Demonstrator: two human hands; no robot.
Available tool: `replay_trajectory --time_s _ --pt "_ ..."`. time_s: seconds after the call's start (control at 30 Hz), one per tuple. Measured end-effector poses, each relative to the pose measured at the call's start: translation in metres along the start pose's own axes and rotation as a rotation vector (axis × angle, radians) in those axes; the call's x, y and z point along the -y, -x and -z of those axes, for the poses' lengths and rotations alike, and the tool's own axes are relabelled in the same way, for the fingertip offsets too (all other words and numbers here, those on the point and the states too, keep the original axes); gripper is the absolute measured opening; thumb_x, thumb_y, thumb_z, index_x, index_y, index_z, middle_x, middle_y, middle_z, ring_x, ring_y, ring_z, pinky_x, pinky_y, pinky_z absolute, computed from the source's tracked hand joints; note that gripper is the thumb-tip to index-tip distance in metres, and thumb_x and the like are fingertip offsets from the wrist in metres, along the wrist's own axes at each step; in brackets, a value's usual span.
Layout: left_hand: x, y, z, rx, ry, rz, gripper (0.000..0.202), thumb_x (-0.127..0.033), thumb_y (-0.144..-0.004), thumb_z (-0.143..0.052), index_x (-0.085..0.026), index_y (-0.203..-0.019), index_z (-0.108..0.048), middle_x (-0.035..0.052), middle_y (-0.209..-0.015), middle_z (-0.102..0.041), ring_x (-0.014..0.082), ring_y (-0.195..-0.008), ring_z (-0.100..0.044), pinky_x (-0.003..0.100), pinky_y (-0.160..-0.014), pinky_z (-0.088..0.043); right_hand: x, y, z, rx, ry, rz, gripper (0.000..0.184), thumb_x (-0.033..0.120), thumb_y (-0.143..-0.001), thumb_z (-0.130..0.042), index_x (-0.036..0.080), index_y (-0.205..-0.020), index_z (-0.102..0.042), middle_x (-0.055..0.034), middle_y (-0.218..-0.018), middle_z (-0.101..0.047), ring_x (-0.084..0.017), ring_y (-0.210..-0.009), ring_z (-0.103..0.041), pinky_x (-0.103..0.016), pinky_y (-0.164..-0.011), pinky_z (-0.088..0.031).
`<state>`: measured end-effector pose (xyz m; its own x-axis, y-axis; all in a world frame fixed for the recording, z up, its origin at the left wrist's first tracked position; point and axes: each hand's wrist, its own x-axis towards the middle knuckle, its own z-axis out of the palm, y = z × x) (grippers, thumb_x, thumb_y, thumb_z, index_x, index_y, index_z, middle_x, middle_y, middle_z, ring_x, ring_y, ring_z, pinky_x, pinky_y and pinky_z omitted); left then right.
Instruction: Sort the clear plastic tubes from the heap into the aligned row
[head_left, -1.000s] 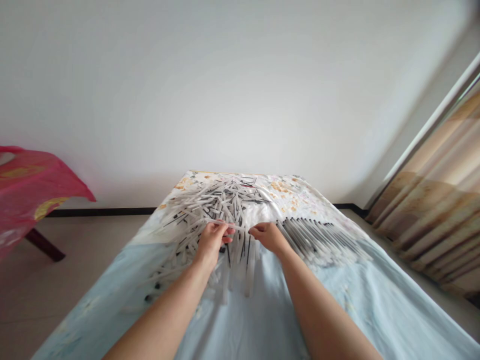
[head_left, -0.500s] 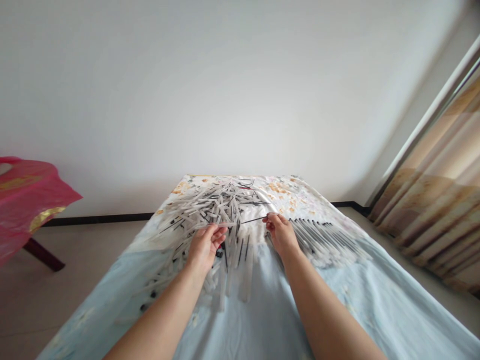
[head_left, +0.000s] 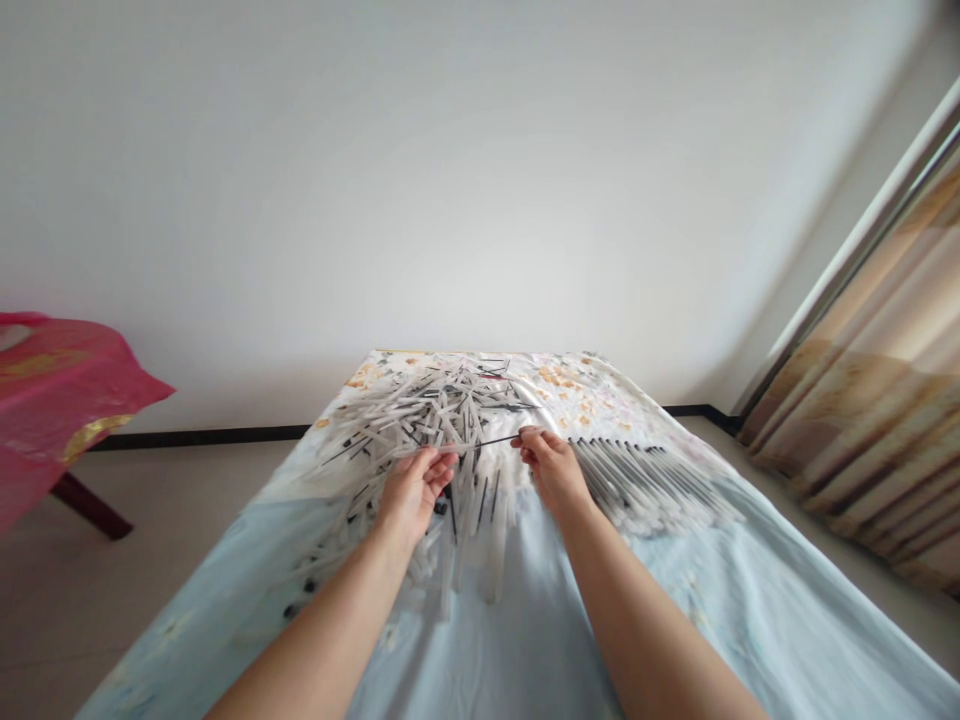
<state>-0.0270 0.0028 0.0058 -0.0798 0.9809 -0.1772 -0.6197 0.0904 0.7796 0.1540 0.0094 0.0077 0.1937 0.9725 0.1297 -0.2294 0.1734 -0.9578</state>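
Nearest, on this side of the loose pile (head_left: 442,405) of pale tubes and dark rods, the worktop (head_left: 495,670) is draped in light blue, and several tubes poke out of the pile toward the person. Just above the pile's near part, the left hand (head_left: 409,490) pinches a translucent tube (head_left: 463,447) between thumb and fingers, the lower fingers loosely curled. To the pile's right, the right hand (head_left: 553,468) pinches the outer end of a thin dark rod (head_left: 496,440). Tube and rod lie crosswise in one line, probably so that tip and opening face each other; gripping the outer ends leaves their meeting point in view, though whether the tip is inside cannot be told. Farther right of the pile, a row of dark-ended tubes (head_left: 651,485) lies side by side, dark ends away from the person, seemingly grouped to stay clear of the jumble. Beyond the pile stands the bare wall (head_left: 480,180), with a red plastic cover (head_left: 75,390) well to the pile's left and a curtain (head_left: 877,420) well to its right.
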Motion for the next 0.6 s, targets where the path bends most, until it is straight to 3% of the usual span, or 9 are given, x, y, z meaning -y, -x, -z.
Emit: replay_trajectory --time_s 0.13,0.27,0.37,0.5,0.6 --pt "0.001 0.006 -0.006 0.058 0.006 0.006 0.012 -0.012 -0.064 -0.063 -0.012 -0.074 -0.056 0.0064 -0.073 -0.068 0.0161 -0.071 -0.065 0.018 -0.052 -0.049 0.004 0.010 -0.009 0.139 0.145 0.012 0.031 0.039 -0.067 -0.057 0.015 -0.086 -0.063 -0.0045 -0.077 -0.065 -0.014 -0.071 -0.054 -0.026 -0.066 -0.039" --pt "0.001 0.009 -0.010 0.083 0.033 0.016 0.015 -0.012 -0.063 -0.064 -0.014 -0.074 -0.056 0.0033 -0.070 -0.067 0.0160 -0.073 -0.065 0.018 -0.054 -0.050 0.007 0.017 -0.014 0.164 0.176 -0.007 0.051 0.050 -0.074 -0.049 0.018 -0.114 -0.052 -0.0065 -0.095 -0.064 -0.018 -0.085 -0.055 -0.029 -0.074 -0.042" --pt "0.002 0.010 -0.010 0.070 0.045 0.011 0.015 -0.011 -0.062 -0.064 -0.014 -0.074 -0.056 0.0019 -0.068 -0.067 0.0157 -0.073 -0.065 0.017 -0.054 -0.050 0.006 0.021 -0.017 0.148 0.192 -0.014 0.056 0.057 -0.080 -0.033 0.017 -0.115 -0.051 -0.0088 -0.105 -0.060 -0.019 -0.091 -0.054 -0.031 -0.077 -0.043" --pt "0.008 0.012 -0.011 0.121 0.014 0.059 0.015 -0.013 -0.063 -0.064 -0.015 -0.076 -0.056 0.0035 -0.074 -0.068 0.0167 -0.074 -0.065 0.020 -0.057 -0.051 0.006 0.028 -0.023 0.290 0.332 0.041 0.058 0.056 -0.083 -0.022 0.019 -0.113 -0.054 -0.0077 -0.113 -0.056 -0.020 -0.105 -0.049 -0.034 -0.088 -0.037" --pt "0.009 0.011 -0.010 0.130 0.018 0.071 0.015 -0.014 -0.065 -0.063 -0.015 -0.077 -0.056 0.0056 -0.075 -0.068 0.0175 -0.075 -0.065 0.022 -0.059 -0.051 0.004 0.028 -0.025 0.314 0.457 0.067 0.058 0.054 -0.085 -0.017 0.019 -0.122 -0.045 -0.0070 -0.119 -0.052 -0.020 -0.113 -0.042 -0.034 -0.094 -0.031"
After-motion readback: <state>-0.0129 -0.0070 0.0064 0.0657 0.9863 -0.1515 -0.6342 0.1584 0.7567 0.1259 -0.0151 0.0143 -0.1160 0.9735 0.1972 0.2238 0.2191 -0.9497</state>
